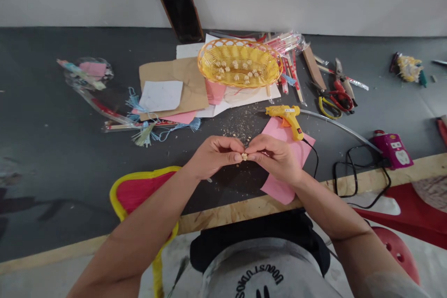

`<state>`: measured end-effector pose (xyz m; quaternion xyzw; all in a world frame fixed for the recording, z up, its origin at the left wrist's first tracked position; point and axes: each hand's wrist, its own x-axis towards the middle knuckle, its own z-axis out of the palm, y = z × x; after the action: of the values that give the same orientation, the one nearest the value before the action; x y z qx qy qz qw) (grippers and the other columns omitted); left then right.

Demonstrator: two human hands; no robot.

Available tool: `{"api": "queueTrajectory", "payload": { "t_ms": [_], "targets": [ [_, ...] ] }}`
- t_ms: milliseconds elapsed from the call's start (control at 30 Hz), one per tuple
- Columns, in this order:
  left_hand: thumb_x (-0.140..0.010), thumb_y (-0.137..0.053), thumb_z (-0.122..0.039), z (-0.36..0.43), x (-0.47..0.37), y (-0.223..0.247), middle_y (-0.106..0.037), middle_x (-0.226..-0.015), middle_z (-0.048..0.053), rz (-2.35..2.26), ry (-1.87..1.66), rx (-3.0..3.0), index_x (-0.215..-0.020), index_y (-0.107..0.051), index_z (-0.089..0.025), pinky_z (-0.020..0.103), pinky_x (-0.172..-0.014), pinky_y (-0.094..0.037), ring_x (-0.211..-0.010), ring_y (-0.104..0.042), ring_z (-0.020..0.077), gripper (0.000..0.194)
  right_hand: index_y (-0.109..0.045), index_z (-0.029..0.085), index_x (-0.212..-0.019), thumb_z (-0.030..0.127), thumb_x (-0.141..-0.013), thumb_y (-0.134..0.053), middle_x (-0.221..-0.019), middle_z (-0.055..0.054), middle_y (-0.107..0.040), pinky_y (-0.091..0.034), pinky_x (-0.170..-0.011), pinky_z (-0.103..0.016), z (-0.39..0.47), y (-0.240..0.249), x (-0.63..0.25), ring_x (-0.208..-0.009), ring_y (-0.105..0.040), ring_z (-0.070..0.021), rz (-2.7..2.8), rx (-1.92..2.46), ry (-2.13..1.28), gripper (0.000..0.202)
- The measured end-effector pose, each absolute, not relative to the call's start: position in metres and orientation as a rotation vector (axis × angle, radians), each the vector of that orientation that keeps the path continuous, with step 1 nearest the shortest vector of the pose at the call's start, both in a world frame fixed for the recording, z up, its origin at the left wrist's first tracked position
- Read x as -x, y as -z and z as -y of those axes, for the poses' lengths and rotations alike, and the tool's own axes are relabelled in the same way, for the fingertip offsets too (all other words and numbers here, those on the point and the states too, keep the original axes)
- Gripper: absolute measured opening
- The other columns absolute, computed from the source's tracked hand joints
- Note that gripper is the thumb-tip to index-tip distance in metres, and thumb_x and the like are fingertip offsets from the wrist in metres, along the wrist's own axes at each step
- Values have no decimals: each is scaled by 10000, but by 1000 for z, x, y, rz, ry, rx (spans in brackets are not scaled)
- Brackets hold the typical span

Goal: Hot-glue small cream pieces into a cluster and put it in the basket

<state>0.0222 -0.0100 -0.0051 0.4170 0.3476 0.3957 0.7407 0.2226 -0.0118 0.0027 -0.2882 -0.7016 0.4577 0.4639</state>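
A small cream-coloured flower-like piece (244,156) is pinched between the fingertips of both hands above the dark table. My left hand (221,152) grips it from the left, thumb and forefinger closed. From the other side my right hand (274,153) holds it in the same kind of pinch. Pale crumbs (239,123) lie scattered on the table just beyond my fingers. Similar small pieces (236,65) sit inside a yellow woven basket (240,82) farther back. A yellow glue gun (288,116) rests on pink paper (279,188) beside my right hand.
Pliers (338,70) and yellow-handled scissors (328,108) lie at the right. A black cord runs near a purple power box (394,150). Brown paper (195,74), blue tassels (134,100) and wrapped sticks (295,74) surround the basket. A red bag with yellow trim (139,191) hangs over the front edge.
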Motion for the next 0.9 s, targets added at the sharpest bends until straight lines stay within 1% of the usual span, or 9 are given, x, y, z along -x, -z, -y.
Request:
{"api": "queueTrajectory", "payload": {
  "t_ms": [133,267,367,533,667,800,833,900],
  "targets": [
    [-650,-934,-332,11,-24,3,-694,-688,34,-764,-932,-894,-683,-777,-146,232,-605,-467,-624,-589,110,246,-721,207,-999,307,-958,-679,-873,-38,-737,-589,-708,-253,12,-5,-223,-783,-702,-125,1796,754,-1019,116],
    [-631,-945,-328,12,-26,1,-705,-692,34,-783,-965,-883,-688,-789,-155,231,-604,-468,-622,-597,110,240,-716,219,-1046,240,-923,-721,-895,-42,-749,-604,-723,-274,13,-5,-223,-800,-710,-140,1851,721,-864,125],
    [-639,-940,-326,13,-26,2,-714,-707,43,-789,-955,-890,-693,-797,-155,235,-600,-467,-629,-603,114,229,-722,232,-1053,189,-925,-704,-883,-40,-749,-611,-710,-282,13,-2,-223,-792,-715,-148,1865,705,-779,136],
    [-648,-933,-308,13,-25,5,-718,-729,46,-787,-954,-911,-700,-796,-155,244,-601,-475,-627,-599,115,212,-718,224,-1034,184,-937,-688,-870,-45,-752,-618,-692,-279,13,1,-222,-794,-728,-154,1889,680,-702,109],
    [-643,-938,-297,13,-27,3,-693,-680,23,-773,-960,-868,-666,-770,-149,225,-598,-455,-618,-585,100,225,-705,215,-1047,210,-947,-681,-865,-38,-745,-612,-696,-258,15,-1,-221,-774,-719,-138,1885,734,-739,103],
    [-608,-955,-343,13,-29,0,-695,-654,21,-779,-933,-794,-640,-736,-141,232,-593,-451,-607,-588,108,300,-671,238,-1208,247,-934,-704,-905,-31,-742,-618,-736,-282,15,-4,-221,-794,-706,-142,1902,787,-811,276],
    [-597,-959,-350,13,-29,0,-689,-643,16,-785,-920,-788,-636,-729,-140,229,-582,-442,-596,-581,105,315,-675,241,-1211,239,-937,-698,-918,-36,-744,-619,-750,-291,15,-4,-221,-813,-707,-147,1909,765,-808,275],
    [-583,-965,-353,13,-29,0,-664,-616,2,-791,-900,-797,-617,-711,-136,219,-559,-418,-572,-555,93,335,-705,237,-1149,220,-944,-682,-936,-48,-749,-618,-772,-302,15,-5,-222,-849,-710,-153,1911,715,-814,207]
  ]
}}
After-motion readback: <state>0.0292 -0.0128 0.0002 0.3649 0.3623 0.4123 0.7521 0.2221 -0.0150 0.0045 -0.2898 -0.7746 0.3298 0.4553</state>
